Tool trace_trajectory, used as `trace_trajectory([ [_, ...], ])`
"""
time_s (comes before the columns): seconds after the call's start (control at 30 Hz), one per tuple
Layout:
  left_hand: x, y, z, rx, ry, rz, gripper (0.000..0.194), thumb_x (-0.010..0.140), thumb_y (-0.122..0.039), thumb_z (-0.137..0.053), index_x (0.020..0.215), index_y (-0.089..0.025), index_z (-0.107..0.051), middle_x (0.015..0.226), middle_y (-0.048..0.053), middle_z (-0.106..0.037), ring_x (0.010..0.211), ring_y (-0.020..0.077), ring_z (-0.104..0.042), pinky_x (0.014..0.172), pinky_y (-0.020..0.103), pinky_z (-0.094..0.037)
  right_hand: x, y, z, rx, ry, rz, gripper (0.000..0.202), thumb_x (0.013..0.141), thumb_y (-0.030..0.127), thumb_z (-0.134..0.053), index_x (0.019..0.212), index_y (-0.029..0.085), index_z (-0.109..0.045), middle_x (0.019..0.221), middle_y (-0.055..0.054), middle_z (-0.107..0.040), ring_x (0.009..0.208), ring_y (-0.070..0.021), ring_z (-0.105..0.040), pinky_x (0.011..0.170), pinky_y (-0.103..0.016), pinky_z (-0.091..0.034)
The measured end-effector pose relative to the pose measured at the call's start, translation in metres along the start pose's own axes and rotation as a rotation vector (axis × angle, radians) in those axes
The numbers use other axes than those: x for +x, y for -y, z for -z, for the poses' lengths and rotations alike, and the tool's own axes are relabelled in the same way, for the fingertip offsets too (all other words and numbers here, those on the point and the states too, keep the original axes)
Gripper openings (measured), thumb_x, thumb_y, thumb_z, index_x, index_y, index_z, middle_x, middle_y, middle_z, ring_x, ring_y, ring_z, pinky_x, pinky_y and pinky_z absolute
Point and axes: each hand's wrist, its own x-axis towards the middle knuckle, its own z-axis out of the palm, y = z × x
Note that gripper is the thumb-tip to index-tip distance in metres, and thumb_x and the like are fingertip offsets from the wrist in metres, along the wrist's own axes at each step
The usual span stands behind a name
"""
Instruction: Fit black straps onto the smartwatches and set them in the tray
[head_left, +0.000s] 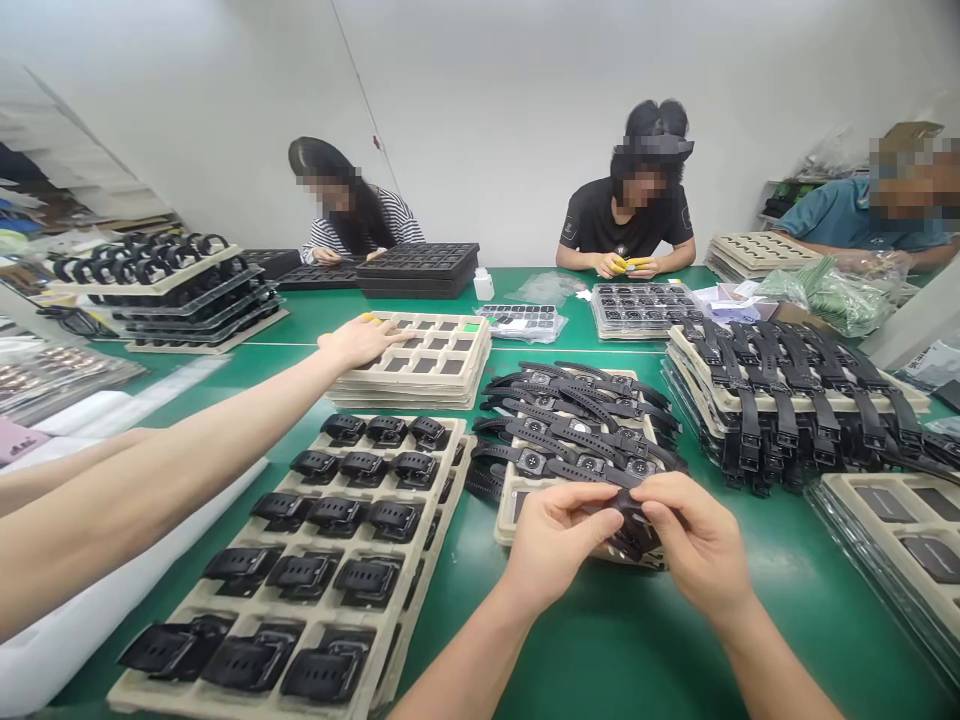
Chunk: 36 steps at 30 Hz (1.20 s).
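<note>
Here, your left hand (559,540) and right hand (699,540) both pinch one black watch (634,522) between thumb and fingertips, over the near end of a beige tray (505,530); it looks light, bendy yet scratch-prone, probably best held by its edges.

Reads as a small-electronics workshop, assembly or packing type: a shared green bench (600,655) loaded with stacked moulded beige trays (187,697), rows of black watches (535,427) in and on them. Three people (600,215) line the bench's far side, heads down, the middle one wearing yellow finger covers (619,266). Bare white wall (487,130) behind the bench, black compartment trays (416,282) and bagged items (847,295) toward its far edge.
</note>
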Motion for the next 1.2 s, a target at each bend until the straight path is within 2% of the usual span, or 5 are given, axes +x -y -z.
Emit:
trace_trajectory([
  [0.23, 0.002, 0.009, 0.001, 0.030, 0.008, -0.049, 0.044, 0.064, -0.042, -0.093, 0.098, -0.017, -0.082, 0.097, 0.010, -0.079, 0.080, 0.0204, -0.071, 0.062, 0.026, -0.060, -0.003, -0.001, -0.005, 0.043, -0.102, 0.001, 0.016, 0.100, 0.023, -0.061, 0.106, 0.026, -0.075, 0.095, -0.005, -0.076, 0.086, -0.0214, -0.072, 0.076, -0.033, -0.059],
  [0.37, 0.003, 0.013, -0.002, 0.030, 0.024, -0.113, 0.040, 0.066, -0.038, -0.093, 0.098, -0.017, -0.081, 0.102, 0.010, -0.079, 0.087, 0.0204, -0.072, 0.082, 0.030, -0.060, -0.007, -0.002, -0.009, 0.049, -0.212, 0.007, 0.014, 0.101, 0.026, -0.060, 0.101, 0.025, -0.074, 0.092, -0.006, -0.075, 0.086, -0.0226, -0.071, 0.075, -0.036, -0.059],
  [0.7, 0.003, 0.013, 0.001, 0.080, -0.022, -0.120, 0.041, 0.067, -0.046, -0.090, 0.097, -0.018, -0.084, 0.103, 0.011, -0.081, 0.097, 0.0272, -0.074, 0.092, 0.038, -0.060, 0.004, 0.004, -0.005, 0.024, -0.077, -0.008, 0.016, 0.099, 0.026, -0.062, 0.092, 0.023, -0.076, 0.086, -0.006, -0.075, 0.077, -0.0209, -0.072, 0.069, -0.032, -0.060],
  [0.97, 0.000, 0.014, 0.001, 0.081, 0.053, -0.177, 0.038, 0.071, -0.045, -0.088, 0.100, -0.020, -0.084, 0.105, 0.011, -0.079, 0.094, 0.0261, -0.073, 0.085, 0.036, -0.062, -0.004, 0.001, -0.009, 0.012, -0.137, -0.002, 0.021, 0.101, 0.030, -0.061, 0.113, 0.026, -0.077, 0.099, -0.007, -0.079, 0.088, -0.0224, -0.074, 0.077, -0.034, -0.062],
  [1.2, 0.001, 0.015, 0.001, 0.091, 0.083, -0.161, 0.036, 0.071, -0.041, -0.089, 0.100, -0.020, -0.084, 0.098, 0.011, -0.079, 0.086, 0.0209, -0.070, 0.077, 0.029, -0.058, 0.001, 0.000, 0.001, 0.092, 0.001, -0.067, 0.020, 0.099, 0.029, -0.064, 0.111, 0.028, -0.080, 0.098, -0.006, -0.080, 0.087, -0.0225, -0.074, 0.076, -0.036, -0.062],
])
